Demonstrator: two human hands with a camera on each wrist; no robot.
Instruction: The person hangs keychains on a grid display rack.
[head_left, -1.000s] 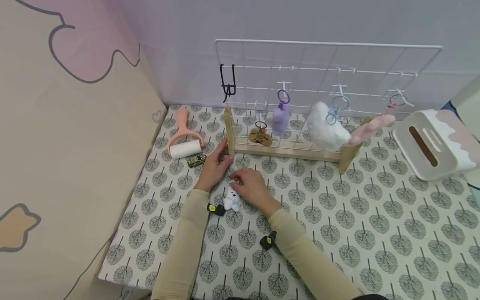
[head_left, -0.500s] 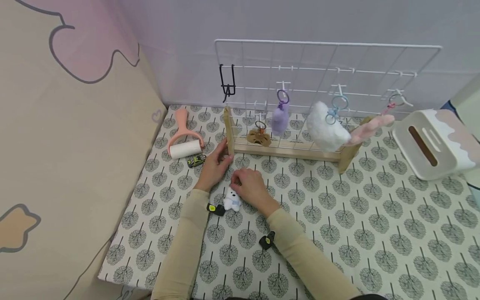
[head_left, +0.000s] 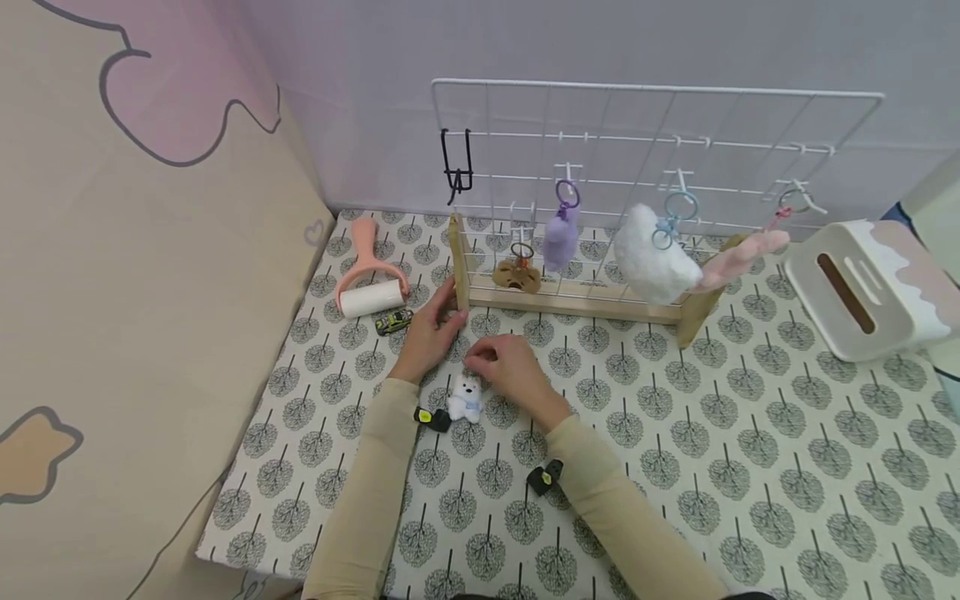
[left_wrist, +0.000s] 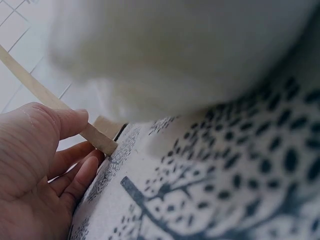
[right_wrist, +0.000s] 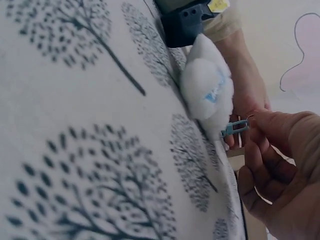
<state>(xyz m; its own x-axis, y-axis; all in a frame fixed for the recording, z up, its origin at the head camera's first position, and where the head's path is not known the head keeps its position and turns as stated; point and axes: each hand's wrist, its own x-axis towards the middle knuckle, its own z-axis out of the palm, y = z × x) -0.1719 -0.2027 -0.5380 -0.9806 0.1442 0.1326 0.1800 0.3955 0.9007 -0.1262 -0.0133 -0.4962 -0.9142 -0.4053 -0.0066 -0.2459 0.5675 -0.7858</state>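
Observation:
A small white plush bear keychain (head_left: pixel 465 400) with a light blue scarf lies on the patterned cloth, between the two forearms. In the right wrist view, my right hand (right_wrist: pixel 280 165) pinches the keychain's metal ring between thumb and forefinger, beside a light blue clasp (right_wrist: pixel 234 128). My left hand (head_left: pixel 431 335) holds the foot of the rack's left wooden end piece (head_left: pixel 459 262), the thumb on one side and fingers on the other. The wood (left_wrist: pixel 100 139) shows between them in the left wrist view, where a blurred white plush surface (left_wrist: pixel 175 55) fills the top.
A white wire rack (head_left: pixel 622 179) carries a black hook (head_left: pixel 457 171) and brown, purple (head_left: pixel 561 240), white (head_left: pixel 652 258) and pink plush keychains. To the left lie a pink lint roller (head_left: pixel 367 267) and a toy car (head_left: pixel 393 322). A white-and-pink box (head_left: pixel 877 287) stands at right.
My right hand has shifted slightly to the right and away from the bear, uncovering more of its head. The left hand keeps its place on the wooden end piece.

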